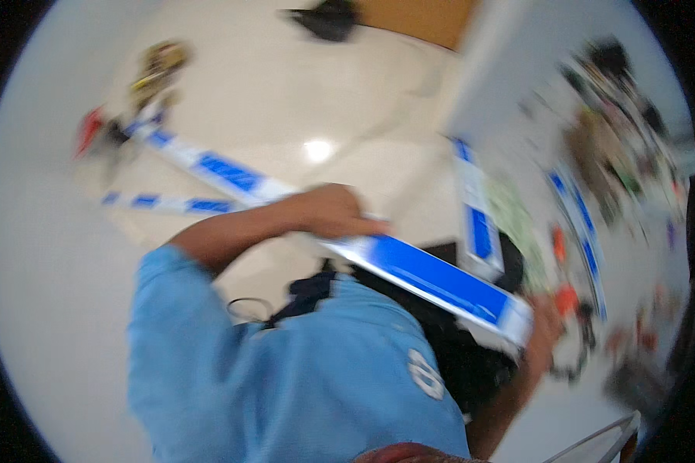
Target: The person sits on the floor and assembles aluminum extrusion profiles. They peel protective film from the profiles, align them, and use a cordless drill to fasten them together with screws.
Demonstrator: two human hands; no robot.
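Roughly mid-handling, by the look of it: frame heavily motion-blurred. Pale floor (301,92) carries two more blue-and-white strips (208,170), loose. Cluttered white table (502,85) on the right. Long blue-and-white box (432,282) is held across the chest in the air, set down nowhere. Left hand (332,212) has fingers curled over its upper end; right hand (544,332) supports the lower end, finger state unreadable.

Two more blue-and-white long boxes (208,168) lie on the pale floor (301,85), up-left of the hands. A white table (517,85) stands right of them, carrying blurred small items (618,147). Dark object (328,19) far above.
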